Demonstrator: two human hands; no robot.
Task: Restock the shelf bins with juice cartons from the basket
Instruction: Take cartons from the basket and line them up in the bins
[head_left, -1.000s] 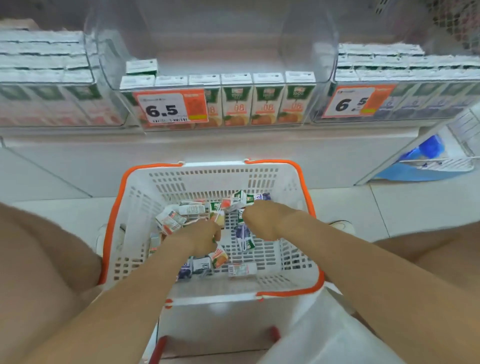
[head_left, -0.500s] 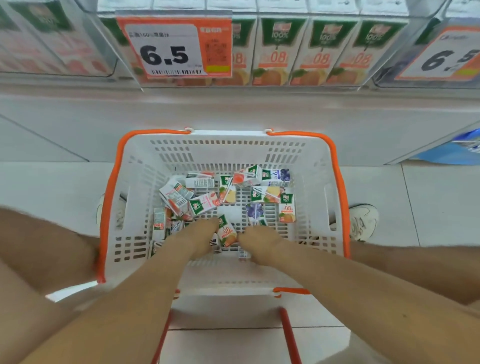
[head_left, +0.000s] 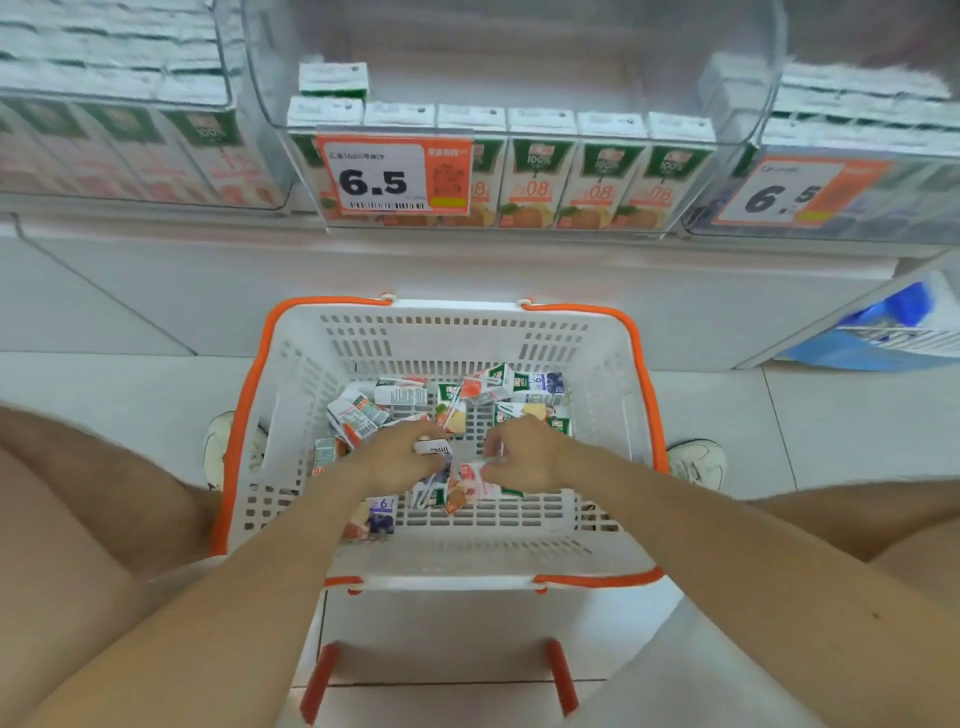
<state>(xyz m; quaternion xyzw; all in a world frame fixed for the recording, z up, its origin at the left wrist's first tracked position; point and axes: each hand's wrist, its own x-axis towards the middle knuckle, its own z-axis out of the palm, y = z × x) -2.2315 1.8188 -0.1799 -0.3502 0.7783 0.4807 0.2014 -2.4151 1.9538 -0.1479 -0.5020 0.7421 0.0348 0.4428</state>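
A white basket (head_left: 597, 364) with an orange rim stands on the floor between my knees, with several small juice cartons (head_left: 488, 384) loose in it. My left hand (head_left: 400, 457) is down inside and grips a carton (head_left: 434, 448) showing a barcode. Just to its right, my right hand (head_left: 524, 457) has its fingers curled round another carton (head_left: 475, 475) with red print. Above, the clear middle shelf bin (head_left: 519, 67) holds a front row of orange juice cartons (head_left: 597, 182) behind a 6.5 price tag (head_left: 392, 176), and one carton (head_left: 332, 80) is stacked at its left.
Full bins of cartons flank the middle one at left (head_left: 119, 130) and right (head_left: 857, 150). My bare knees and white shoes (head_left: 696, 462) sit either side of the basket. Red bars of a frame (head_left: 561, 675) lie under it. A blue pack (head_left: 883, 332) is at right.
The view tilted down to the basket and back up. Both hands stayed among the cartons; each now has its fingers closed round one near the basket's middle.
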